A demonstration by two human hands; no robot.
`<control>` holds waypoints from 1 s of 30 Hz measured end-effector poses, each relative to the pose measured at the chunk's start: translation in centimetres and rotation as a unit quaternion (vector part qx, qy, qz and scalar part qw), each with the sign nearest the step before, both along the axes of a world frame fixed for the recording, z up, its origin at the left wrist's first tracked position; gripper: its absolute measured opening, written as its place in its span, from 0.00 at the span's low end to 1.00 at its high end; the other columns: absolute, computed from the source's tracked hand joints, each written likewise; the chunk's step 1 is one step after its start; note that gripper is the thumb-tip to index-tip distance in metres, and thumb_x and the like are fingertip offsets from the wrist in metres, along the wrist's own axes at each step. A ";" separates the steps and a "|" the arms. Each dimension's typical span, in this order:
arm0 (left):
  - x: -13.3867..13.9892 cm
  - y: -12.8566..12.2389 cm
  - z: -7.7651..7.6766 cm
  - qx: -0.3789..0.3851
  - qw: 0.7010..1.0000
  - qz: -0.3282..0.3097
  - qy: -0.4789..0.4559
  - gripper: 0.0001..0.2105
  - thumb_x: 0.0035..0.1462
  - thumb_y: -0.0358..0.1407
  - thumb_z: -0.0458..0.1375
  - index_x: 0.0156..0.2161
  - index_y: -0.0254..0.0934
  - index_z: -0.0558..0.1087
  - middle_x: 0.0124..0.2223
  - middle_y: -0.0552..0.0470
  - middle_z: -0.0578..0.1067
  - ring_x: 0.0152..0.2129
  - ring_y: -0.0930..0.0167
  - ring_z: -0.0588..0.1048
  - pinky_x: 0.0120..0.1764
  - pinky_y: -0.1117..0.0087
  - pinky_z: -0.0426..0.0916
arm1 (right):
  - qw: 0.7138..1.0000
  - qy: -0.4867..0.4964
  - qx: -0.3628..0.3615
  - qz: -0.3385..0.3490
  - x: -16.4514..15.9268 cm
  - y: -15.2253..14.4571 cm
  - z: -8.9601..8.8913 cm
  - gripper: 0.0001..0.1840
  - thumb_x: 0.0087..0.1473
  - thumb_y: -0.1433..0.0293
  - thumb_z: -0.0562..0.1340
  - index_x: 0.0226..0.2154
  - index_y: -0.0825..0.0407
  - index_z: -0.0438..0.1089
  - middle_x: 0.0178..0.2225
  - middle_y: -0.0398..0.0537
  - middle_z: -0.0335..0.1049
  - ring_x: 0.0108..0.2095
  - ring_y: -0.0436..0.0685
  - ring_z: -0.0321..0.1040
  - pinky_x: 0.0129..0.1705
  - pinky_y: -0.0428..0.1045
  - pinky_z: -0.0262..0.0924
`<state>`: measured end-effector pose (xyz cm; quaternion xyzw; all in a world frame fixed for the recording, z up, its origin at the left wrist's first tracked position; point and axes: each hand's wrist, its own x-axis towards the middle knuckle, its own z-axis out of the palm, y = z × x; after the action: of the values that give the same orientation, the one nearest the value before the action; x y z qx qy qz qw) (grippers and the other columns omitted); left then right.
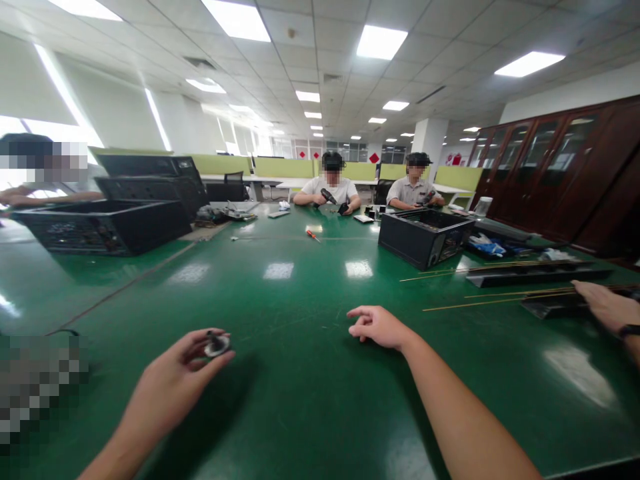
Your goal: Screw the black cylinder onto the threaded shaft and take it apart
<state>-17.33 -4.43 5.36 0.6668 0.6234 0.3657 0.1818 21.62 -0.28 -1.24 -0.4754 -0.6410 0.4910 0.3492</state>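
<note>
Two bare forearms [460, 400] are reaching in from the bottom edge. At lower left, the left hand [173, 377] is gripping a small round part [218, 347], dark with a pale rim, between thumb and fingers. Right of centre, the right hand [380, 328] is hovering above a green table [290, 413], fingers loosely bent and apart. At far right, another person's hand [607, 307] is reaching over a dark metal channel [543, 307].

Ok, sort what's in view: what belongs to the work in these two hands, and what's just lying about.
Belongs, it seems:
- round part, held in the left hand

Lying about, apparently, as neither hand touches them:
- screwdriver
- black case on the right
- black case on the left
</note>
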 end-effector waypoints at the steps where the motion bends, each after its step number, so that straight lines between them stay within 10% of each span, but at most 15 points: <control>1: 2.0 0.5 -0.3 -0.025 0.998 -0.057 -0.015 0.26 0.47 0.54 0.63 0.46 0.39 0.72 0.42 0.50 0.81 0.38 0.62 0.79 0.45 0.62 0.72 | 1.000 0.003 0.001 0.002 0.0 0.0 0.0 0.28 0.49 0.67 0.69 0.53 0.57 0.68 0.28 0.44 0.73 0.27 0.50 0.69 0.33 0.47 0.62; 9: 13.4 3.6 -1.9 -0.008 0.965 -0.261 0.030 0.16 0.52 0.41 0.63 0.46 0.41 0.77 0.43 0.50 0.79 0.38 0.65 0.76 0.44 0.65 0.69 | 0.999 -0.006 0.049 -0.001 -0.6 -0.2 0.0 0.41 0.38 0.74 0.72 0.57 0.51 0.62 0.45 0.49 0.70 0.29 0.49 0.69 0.29 0.45 0.62; 17: 12.5 3.9 -4.2 -0.017 0.958 -0.286 -0.001 0.19 0.51 0.36 0.64 0.50 0.41 0.73 0.43 0.51 0.78 0.39 0.66 0.75 0.44 0.66 0.68 | 0.964 -0.159 0.214 -0.005 -3.8 -1.8 1.2 0.25 0.44 0.74 0.69 0.47 0.48 0.68 0.38 0.43 0.73 0.34 0.53 0.69 0.37 0.47 0.63; 30: 12.7 4.1 -4.5 -0.045 0.956 -0.288 -0.044 0.13 0.49 0.33 0.65 0.42 0.41 0.76 0.38 0.55 0.79 0.35 0.69 0.75 0.39 0.70 0.66 | 0.948 -0.179 0.264 0.016 -5.1 -2.2 1.3 0.12 0.52 0.73 0.64 0.41 0.48 0.72 0.38 0.44 0.75 0.39 0.55 0.71 0.42 0.48 0.62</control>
<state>-4.65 -0.33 0.88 0.7923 0.4124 0.2981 0.3365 16.47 -2.52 0.10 -0.4358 -0.8072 0.2163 0.3342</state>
